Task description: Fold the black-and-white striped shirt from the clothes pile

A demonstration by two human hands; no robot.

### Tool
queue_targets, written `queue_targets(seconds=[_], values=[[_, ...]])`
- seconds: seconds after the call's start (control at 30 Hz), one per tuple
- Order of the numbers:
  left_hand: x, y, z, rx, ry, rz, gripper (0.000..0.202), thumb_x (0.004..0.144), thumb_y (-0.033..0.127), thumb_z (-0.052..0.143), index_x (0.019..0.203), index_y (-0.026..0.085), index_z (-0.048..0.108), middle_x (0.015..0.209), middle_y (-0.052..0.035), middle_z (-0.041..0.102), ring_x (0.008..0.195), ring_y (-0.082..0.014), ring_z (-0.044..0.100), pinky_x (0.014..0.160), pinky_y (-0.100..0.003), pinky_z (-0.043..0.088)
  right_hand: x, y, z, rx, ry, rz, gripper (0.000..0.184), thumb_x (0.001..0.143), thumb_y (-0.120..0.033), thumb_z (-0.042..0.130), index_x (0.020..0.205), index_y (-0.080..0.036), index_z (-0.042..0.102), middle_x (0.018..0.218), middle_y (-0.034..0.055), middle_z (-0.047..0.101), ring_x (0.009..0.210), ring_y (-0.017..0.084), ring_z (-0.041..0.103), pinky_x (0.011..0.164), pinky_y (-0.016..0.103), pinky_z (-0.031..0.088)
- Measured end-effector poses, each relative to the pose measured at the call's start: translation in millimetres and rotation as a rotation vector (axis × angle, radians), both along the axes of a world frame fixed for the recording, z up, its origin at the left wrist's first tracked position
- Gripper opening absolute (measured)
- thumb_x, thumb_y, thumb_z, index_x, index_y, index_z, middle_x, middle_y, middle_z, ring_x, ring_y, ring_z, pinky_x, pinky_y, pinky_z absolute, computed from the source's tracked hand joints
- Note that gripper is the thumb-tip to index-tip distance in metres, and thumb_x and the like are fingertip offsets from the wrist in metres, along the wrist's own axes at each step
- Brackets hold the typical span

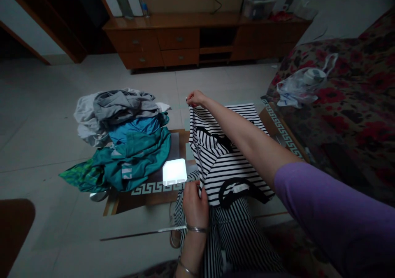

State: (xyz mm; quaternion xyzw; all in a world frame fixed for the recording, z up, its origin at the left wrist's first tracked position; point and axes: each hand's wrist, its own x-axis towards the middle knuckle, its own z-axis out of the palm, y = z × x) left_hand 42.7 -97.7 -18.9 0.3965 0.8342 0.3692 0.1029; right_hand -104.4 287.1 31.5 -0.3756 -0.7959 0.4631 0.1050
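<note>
A black-and-white striped garment hangs in front of me, lifted above a low glass-topped table. My right hand, in a purple sleeve, pinches its upper edge. My left hand, with silver bangles at the wrist, is shut on a fold lower down. More black-and-white striped cloth lies under the held part, and I cannot tell whether it is the same garment. To the left of both hands, a heap of grey, blue and teal clothes lies on the table.
A sofa with a red floral cover runs along the right, holding a plastic bag with a white roll inside. A wooden cabinet with drawers stands at the back. A bright white patch shines on the tabletop. Tiled floor surrounds the table.
</note>
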Motion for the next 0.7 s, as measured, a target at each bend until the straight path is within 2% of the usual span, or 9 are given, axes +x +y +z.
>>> queue_targets(seconds=[0.1, 0.23, 0.37, 0.53, 0.7], values=[[10, 5, 6.0, -0.010, 0.042, -0.063, 0.013, 0.084, 0.012, 0.048, 0.092, 0.018, 0.056, 0.088, -0.0064, 0.055, 0.089, -0.0217, 0.054, 0.081, -0.034, 0.046, 15, 5, -1.1, -0.011, 0.023, -0.024, 0.029, 0.080, 0.000, 0.057, 0.108, -0.006, 0.060, 0.061, -0.0049, 0.053, 0.053, 0.003, 0.041, 0.064, 0.019, 0.044], [25, 10, 3.8, -0.049, 0.021, -0.163, 0.032, 0.074, 0.000, 0.047, 0.100, 0.017, 0.056, 0.093, -0.0067, 0.055, 0.093, -0.0217, 0.052, 0.084, -0.036, 0.047, 35, 11, -2.9, -0.050, 0.080, -0.003, 0.036, 0.078, 0.004, 0.053, 0.111, -0.008, 0.062, 0.065, -0.0039, 0.053, 0.055, 0.004, 0.042, 0.065, 0.019, 0.046], [40, 13, -0.8, -0.015, 0.023, -0.241, 0.048, 0.069, -0.007, 0.042, 0.109, 0.016, 0.056, 0.097, -0.0073, 0.055, 0.095, -0.0214, 0.051, 0.086, -0.036, 0.048, 48, 17, -3.8, -0.090, 0.159, -0.034, 0.051, 0.074, 0.006, 0.049, 0.121, -0.011, 0.058, 0.075, -0.0010, 0.057, 0.061, 0.005, 0.048, 0.067, 0.019, 0.048], [57, 18, -1.1, 0.042, 0.052, -0.344, 0.049, 0.073, -0.009, 0.038, 0.112, 0.015, 0.056, 0.097, -0.0086, 0.057, 0.094, -0.0212, 0.051, 0.084, -0.036, 0.050, 59, 27, -11.1, -0.131, 0.187, -0.106, 0.052, 0.073, 0.006, 0.045, 0.121, -0.009, 0.057, 0.086, 0.0025, 0.061, 0.068, 0.006, 0.054, 0.074, 0.024, 0.050], [61, 16, 0.4, 0.108, 0.016, -0.391, 0.041, 0.082, -0.004, 0.039, 0.113, 0.017, 0.058, 0.099, -0.0082, 0.059, 0.094, -0.0206, 0.051, 0.083, -0.036, 0.049, 69, 46, -22.4, -0.106, 0.178, -0.183, 0.051, 0.073, 0.004, 0.047, 0.120, -0.011, 0.059, 0.090, 0.0062, 0.064, 0.071, 0.010, 0.057, 0.075, 0.027, 0.051]])
